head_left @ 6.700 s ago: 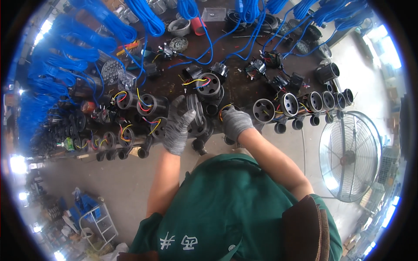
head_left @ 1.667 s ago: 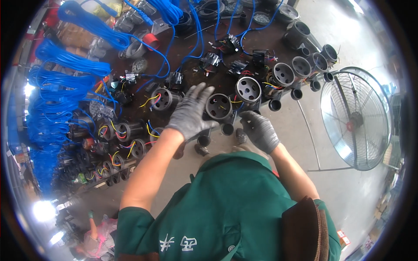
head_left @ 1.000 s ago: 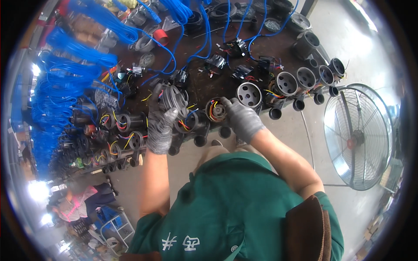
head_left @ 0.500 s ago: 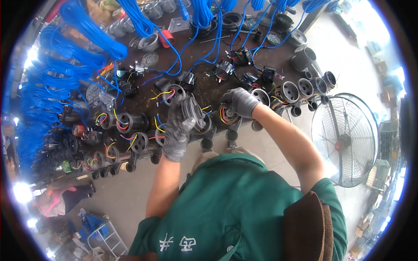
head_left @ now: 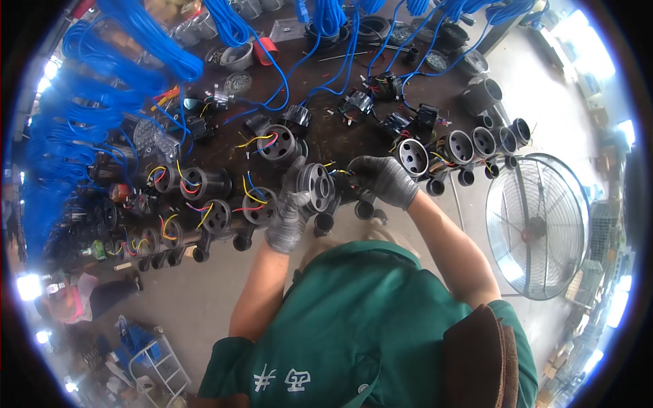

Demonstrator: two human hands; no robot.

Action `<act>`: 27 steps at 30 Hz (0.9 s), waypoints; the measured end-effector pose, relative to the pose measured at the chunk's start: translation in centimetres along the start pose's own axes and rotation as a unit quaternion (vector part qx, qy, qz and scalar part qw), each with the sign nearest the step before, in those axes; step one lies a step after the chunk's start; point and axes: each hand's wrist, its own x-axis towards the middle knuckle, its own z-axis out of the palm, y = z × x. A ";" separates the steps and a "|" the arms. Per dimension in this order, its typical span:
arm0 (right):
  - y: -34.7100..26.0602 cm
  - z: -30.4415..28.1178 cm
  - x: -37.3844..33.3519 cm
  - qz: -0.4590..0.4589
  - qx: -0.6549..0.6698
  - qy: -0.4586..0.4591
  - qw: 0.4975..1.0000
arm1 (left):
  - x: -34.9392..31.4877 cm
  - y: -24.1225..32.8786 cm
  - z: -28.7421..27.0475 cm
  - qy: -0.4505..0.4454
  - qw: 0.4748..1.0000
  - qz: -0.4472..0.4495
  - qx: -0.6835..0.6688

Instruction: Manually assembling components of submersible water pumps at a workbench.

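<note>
In grey work gloves, my left hand (head_left: 290,216) is closed around a round dark-grey end cap (head_left: 318,187) at the near bench edge. Its face, a ring of holes around a hub, is turned toward the right. My right hand (head_left: 386,179) is just right of it, fingers curled and pressed together beside thin coloured wires (head_left: 338,171); what they hold is hidden. Beyond my left hand, a grey motor housing (head_left: 277,144) lies with yellow and red wires coming out. Another housing with holes (head_left: 412,157) sits right of my right hand.
More grey housings (head_left: 460,147) line the bench edge. Black wired parts (head_left: 357,104) join blue cables (head_left: 309,61), hung in coils over the dark bench (head_left: 224,146). A large floor fan (head_left: 537,228) stands at the right. A metal trolley (head_left: 162,364) and a person (head_left: 85,299) are at the lower left.
My left hand has turned the end cap, so its holed face now shows. My right hand has come nearer to me and now covers the wired housing that showed beneath it.
</note>
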 end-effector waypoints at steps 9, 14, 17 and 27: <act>-2.4 -1.7 0.4 0.011 -0.047 -0.065 0.997 | -0.1 -2.5 2.8 0.017 0.960 0.081 0.268; -0.9 -2.0 0.7 0.002 0.001 -0.099 0.995 | 0.0 -3.6 2.4 0.039 0.898 0.133 0.419; -0.4 -2.6 0.9 0.006 -0.019 -0.115 0.993 | -0.4 -3.6 3.8 0.043 0.893 0.085 0.439; -1.6 -3.1 0.8 -0.024 -0.106 -0.115 0.987 | -0.2 -3.6 5.1 0.047 0.917 0.067 0.390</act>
